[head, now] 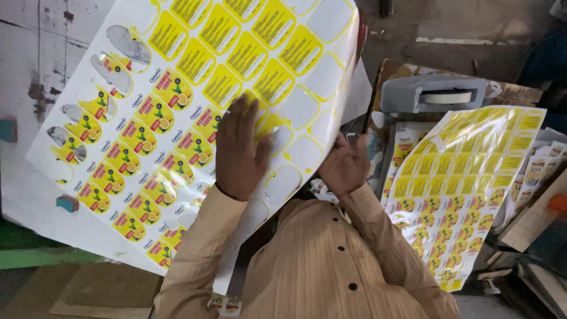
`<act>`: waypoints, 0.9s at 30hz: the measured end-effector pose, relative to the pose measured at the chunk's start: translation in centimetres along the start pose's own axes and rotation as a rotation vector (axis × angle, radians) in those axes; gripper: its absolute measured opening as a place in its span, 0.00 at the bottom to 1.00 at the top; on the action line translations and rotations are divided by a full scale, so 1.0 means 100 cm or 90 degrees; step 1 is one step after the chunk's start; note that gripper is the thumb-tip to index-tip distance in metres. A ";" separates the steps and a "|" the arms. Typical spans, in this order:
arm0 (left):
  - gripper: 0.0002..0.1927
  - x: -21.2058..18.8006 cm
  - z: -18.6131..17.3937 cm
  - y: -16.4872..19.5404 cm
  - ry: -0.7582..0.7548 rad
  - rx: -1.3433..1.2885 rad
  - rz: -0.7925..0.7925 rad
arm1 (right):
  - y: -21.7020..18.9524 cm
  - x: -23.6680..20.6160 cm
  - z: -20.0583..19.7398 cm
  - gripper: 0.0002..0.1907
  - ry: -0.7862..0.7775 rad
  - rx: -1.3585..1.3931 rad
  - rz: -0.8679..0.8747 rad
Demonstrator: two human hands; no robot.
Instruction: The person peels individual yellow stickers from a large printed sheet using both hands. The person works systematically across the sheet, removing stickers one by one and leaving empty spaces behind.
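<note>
L hand (238, 152) flat, fingers spread on yellow label sheet (195, 88); R hand (344, 164) fingers curled gripping sheet edge.

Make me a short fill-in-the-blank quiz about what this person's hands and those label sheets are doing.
1. The left hand lies flat on a big sheet of ___ labels.
2. The right hand touches that sheet's ___ edge.
3. The grey tape dispenser holds a roll of ___ tape.

Missing words: yellow; right; white

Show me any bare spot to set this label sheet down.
Bare white surface shows left of the label sheet the left hand presses. Right of the right hand is crowded: second sheet, tape dispenser.
</note>
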State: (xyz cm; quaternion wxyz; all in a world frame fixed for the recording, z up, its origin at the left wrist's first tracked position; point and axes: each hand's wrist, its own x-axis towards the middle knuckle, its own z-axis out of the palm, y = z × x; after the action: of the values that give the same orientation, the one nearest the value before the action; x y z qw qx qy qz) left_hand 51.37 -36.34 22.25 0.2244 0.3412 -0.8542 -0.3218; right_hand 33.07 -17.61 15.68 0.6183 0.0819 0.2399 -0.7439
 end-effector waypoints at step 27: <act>0.15 0.019 -0.018 0.051 0.031 -0.160 0.017 | 0.015 0.007 0.043 0.23 -0.040 -0.108 0.023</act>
State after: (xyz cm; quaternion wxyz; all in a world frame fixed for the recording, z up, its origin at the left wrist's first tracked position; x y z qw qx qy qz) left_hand 48.97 -35.54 27.39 0.2907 0.3069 -0.8056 -0.4151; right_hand 35.12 -20.33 18.75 0.6434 0.0098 0.2810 -0.7120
